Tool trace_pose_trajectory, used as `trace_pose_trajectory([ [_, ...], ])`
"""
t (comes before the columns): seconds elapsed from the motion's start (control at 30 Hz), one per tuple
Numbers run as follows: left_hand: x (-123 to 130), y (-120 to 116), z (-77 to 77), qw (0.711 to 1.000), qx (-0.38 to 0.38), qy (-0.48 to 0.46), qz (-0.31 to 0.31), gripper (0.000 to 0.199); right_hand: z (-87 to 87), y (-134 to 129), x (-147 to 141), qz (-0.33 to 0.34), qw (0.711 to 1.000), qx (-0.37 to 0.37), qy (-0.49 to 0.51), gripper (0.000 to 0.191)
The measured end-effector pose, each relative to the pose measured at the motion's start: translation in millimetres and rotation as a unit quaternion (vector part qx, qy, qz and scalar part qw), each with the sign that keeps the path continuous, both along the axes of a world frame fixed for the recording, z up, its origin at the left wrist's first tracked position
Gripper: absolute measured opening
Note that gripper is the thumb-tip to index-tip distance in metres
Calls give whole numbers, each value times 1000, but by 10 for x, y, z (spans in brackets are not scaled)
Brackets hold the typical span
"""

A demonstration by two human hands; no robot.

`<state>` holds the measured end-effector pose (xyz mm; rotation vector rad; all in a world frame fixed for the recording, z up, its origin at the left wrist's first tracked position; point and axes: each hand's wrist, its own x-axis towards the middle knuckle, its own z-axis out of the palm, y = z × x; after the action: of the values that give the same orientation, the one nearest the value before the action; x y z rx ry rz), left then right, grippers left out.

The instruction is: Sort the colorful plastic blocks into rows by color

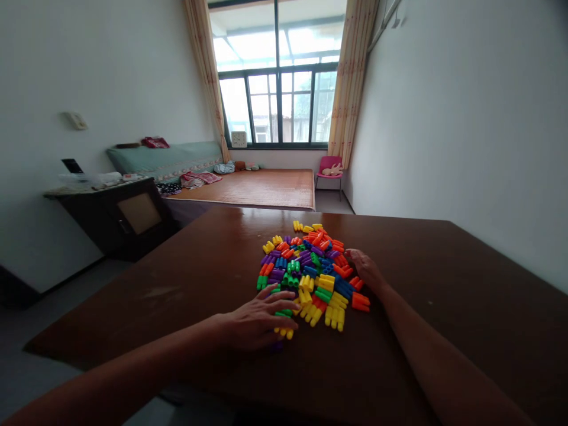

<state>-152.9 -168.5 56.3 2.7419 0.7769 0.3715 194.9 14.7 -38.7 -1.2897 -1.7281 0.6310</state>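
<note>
A pile of plastic building blocks (306, 269) in yellow, orange, green, blue and purple lies on the dark brown table (190, 272). Each block looks like a row of joined, bullet-shaped tubes. My left hand (261, 316) spreads its fingers over the near left edge of the pile, above some green and yellow blocks (284, 333). At the pile's right side is my right hand (364, 266), its fingers stretched out beside the orange blocks (342, 271). Part of the right hand's fingers is hard to make out. A single orange block (361, 302) sits near the right wrist.
Beyond the table stands a low bed (266, 186) with clothes on it, under a window. A dark cabinet (133, 213) is at the left, and a pink chair (331, 168) holds a soft toy by the right wall.
</note>
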Motion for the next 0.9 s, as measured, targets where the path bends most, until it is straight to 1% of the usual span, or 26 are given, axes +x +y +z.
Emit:
trace_pose_trajectory([
  [0.03,15,-12,-22,1000,4,9,-3,40,1,-6,-13,5,1000,-2,-10,50],
  [0.1,57,41,-78,999,17,28,-2,41,1,-18,-34,12,1000,2,-26,50],
  [0.23,172,312,-207,996,71,41,37,40,-24,-5,-41,18,999,19,-29,49],
  [0.33,264,550,-286,991,104,25,84,38,-57,35,-27,9,1000,9,8,50],
  [0.43,334,758,-334,979,126,-9,158,37,-67,55,-33,-12,999,-5,45,54],
  [0.47,348,811,-347,976,127,-19,177,38,-59,49,-46,-18,999,-10,48,55],
  [0.53,363,885,-376,974,116,-29,193,41,-22,16,-99,-9,999,-20,44,57],
  [0.67,364,893,-425,980,52,-18,191,52,112,-118,-258,86,995,-13,45,58],
  [0.73,360,870,-412,987,19,-3,162,62,175,-184,-313,113,991,-6,73,57],
  [0.8,341,890,-361,992,6,6,122,72,210,-222,-325,114,985,-14,129,55],
  [0.83,318,933,-326,994,9,3,111,73,213,-228,-315,104,982,-21,157,55],
  [0.87,282,1003,-290,994,19,-8,110,70,207,-225,-295,90,979,-28,179,55],
  [0.9,231,1101,-258,992,31,-24,121,63,192,-213,-269,72,978,-35,192,55],
])
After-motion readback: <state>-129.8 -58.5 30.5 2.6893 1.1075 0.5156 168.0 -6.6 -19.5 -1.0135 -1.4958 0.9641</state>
